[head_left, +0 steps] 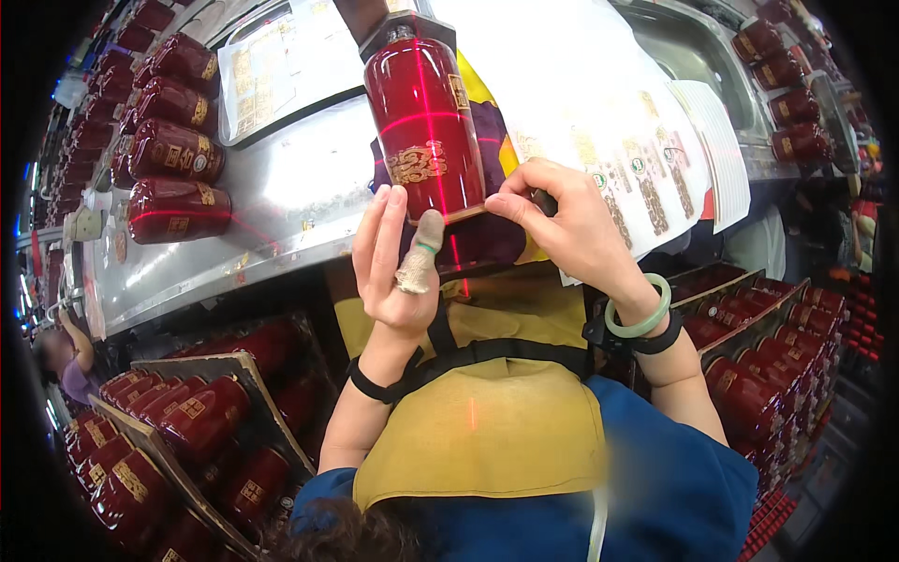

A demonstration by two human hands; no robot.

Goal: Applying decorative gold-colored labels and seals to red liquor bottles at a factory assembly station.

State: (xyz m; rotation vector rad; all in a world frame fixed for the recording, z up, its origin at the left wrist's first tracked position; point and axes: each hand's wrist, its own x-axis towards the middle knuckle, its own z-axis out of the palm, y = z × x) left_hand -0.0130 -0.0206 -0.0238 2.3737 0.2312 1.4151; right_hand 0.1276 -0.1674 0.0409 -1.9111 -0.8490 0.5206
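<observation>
A dark red glass bottle (pixel 421 112) with gold decoration lies with its neck away from me and its base toward me, red laser lines crossing it. My left hand (pixel 398 272) holds the lower left corner of the bottle, two fingers stretched along the side. Its thumb, in a grey finger cover (pixel 426 239), presses at the base edge. My right hand (pixel 571 211) is closed in a pinch at the right base corner, where a thin pale line runs along the edge. What lies between those fingertips is too small to tell. Dark purple cloth (pixel 492 239) lies under the bottle.
White sheets with gold and green decals (pixel 646 187) lie to the right, beside a metal basin (pixel 698 47). More decal sheets (pixel 272 70) rest on the metal table (pixel 262 187). Red bottles (pixel 178 211) stand at the left; divided crates of bottles (pixel 197 412) flank me.
</observation>
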